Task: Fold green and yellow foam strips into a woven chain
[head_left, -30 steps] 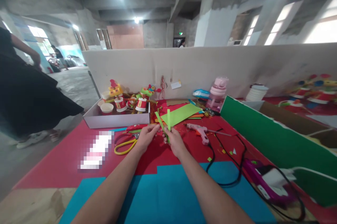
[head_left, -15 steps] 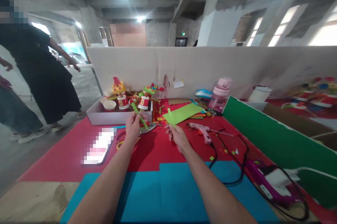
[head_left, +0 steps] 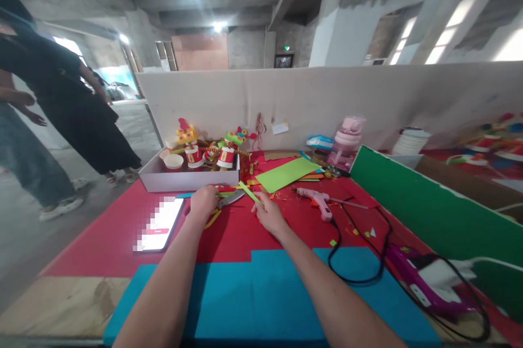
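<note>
My right hand (head_left: pixel 268 213) pinches a narrow light green strip (head_left: pixel 248 193) that points up and left. My left hand (head_left: pixel 204 201) is closed at the scissors (head_left: pixel 231 199), with a bit of green strip showing beside its fingertips; its fingers are partly hidden. The yellow and pink scissor handles lie under and beside my left wrist. Beyond my right hand lies a large light green sheet (head_left: pixel 288 174) on the red table cover (head_left: pixel 232 239). A pink glue gun (head_left: pixel 318 200) rests to the right of that hand.
A white box (head_left: pixel 188 181) holds paper-cup figures and cups. A lit phone (head_left: pixel 160 225) lies at left. Blue sheets (head_left: pixel 229 299) cover the front edge. At right are a green panel (head_left: pixel 429 201), black cables and a purple power strip (head_left: pixel 429 282). Two people stand at far left.
My left hand has lowered toward the scissors, and its green strip now lies lower. The strip in my right hand has tilted to the left. The people at left have shifted.
</note>
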